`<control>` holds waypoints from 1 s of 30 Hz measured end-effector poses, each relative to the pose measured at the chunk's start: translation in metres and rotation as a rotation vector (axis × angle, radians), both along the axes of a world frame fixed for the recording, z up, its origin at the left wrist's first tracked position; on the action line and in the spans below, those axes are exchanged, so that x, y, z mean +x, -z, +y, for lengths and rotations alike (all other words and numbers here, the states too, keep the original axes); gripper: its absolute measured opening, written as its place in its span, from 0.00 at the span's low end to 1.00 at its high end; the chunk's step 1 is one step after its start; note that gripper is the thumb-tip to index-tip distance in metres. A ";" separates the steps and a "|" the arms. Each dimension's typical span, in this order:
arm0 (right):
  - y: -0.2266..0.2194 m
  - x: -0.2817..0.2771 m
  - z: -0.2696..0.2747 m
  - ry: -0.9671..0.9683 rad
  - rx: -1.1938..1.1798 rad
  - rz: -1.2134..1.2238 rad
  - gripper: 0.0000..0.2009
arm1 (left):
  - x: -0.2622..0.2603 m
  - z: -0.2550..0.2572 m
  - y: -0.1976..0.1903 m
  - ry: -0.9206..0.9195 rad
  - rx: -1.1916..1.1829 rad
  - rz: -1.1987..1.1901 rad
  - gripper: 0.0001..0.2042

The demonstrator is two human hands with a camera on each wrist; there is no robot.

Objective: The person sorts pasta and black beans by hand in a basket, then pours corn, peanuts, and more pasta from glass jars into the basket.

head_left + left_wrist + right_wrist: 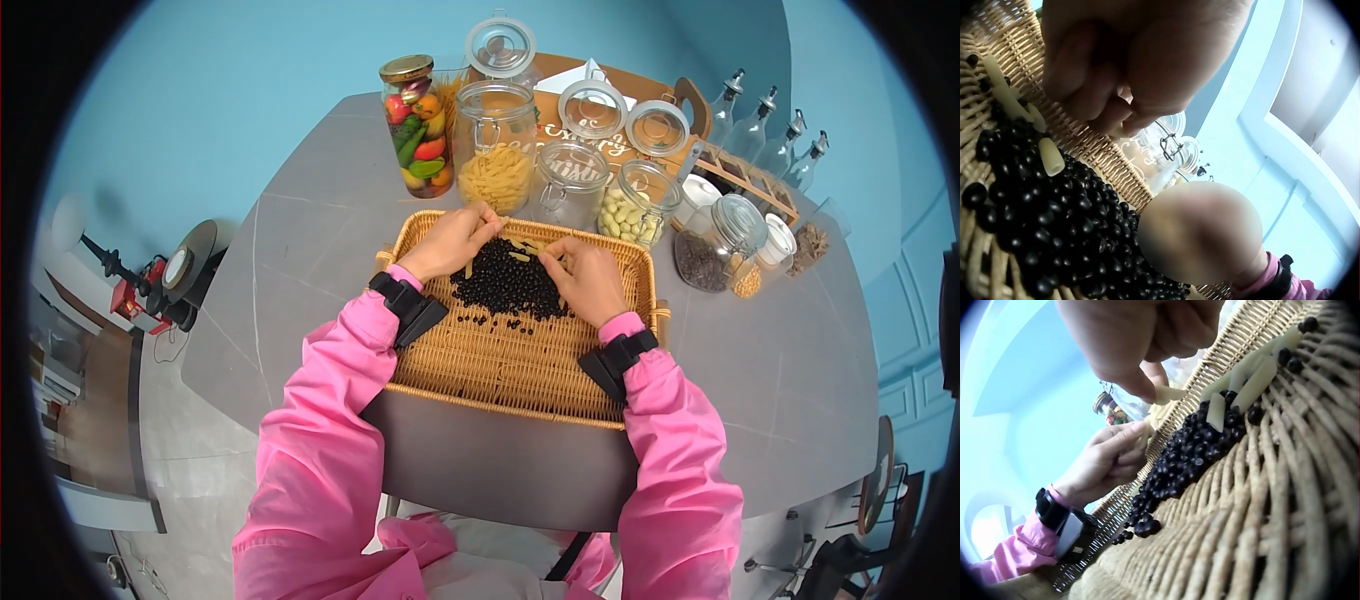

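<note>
A person in pink sleeves (pixel 330 410) sat at the grey desk (pixel 300 230), both arms reaching over a shallow wicker basket (pixel 490 385). From where I stood, a heap of glossy black beans (pixel 510 285) filled the far middle of it, with a few strays scattered on the weave nearer the person. Several loose penne (pixel 1255 384) lay on and beside the heap, mostly along its far edge. The right hand (pixel 590 280) hung above the right part of the heap, its grip closed to a narrow pinch, thumb and finger holding one penne tube (pixel 1169 395) by its end. The left hand (pixel 452 242) was over the basket's far side, toward its left, fingertips drawn tightly together on a pale piece (pixel 1145 429); its shape was mostly hidden, so I could not tell exactly what it was. Just beyond the basket stood a clip-top jar of penne (pixel 496 180), a clear clip-top jar (pixel 572 200) and a jar of pale oval pieces (pixel 630 217), all with their lids swung up. A tall gold-lidded jar of colourful vegetables (pixel 415 140) stood left of them, and four glass bottles with pourers (pixel 750 130) rose at the far right.
</note>
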State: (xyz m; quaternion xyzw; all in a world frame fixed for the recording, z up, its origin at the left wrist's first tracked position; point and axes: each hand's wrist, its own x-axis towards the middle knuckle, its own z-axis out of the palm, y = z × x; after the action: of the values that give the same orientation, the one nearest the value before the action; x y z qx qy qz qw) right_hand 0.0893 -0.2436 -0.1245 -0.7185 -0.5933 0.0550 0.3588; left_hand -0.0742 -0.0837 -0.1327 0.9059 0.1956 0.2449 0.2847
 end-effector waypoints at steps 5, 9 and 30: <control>0.014 0.000 0.003 -0.041 0.050 -0.091 0.09 | 0.002 -0.032 -0.039 -0.125 0.131 -0.247 0.09; 0.014 0.002 0.003 -0.073 0.037 -0.101 0.08 | 0.013 -0.033 -0.096 -0.287 0.213 -0.452 0.08; 0.017 0.004 0.004 -0.124 0.048 -0.093 0.09 | 0.064 0.068 -0.143 -0.329 0.543 0.109 0.07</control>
State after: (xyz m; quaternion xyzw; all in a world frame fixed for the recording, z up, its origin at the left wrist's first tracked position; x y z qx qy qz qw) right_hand 0.0934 -0.2391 -0.1413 -0.6734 -0.6538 0.0297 0.3438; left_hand -0.0105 -0.0152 0.0100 0.9167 0.2820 0.2822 -0.0218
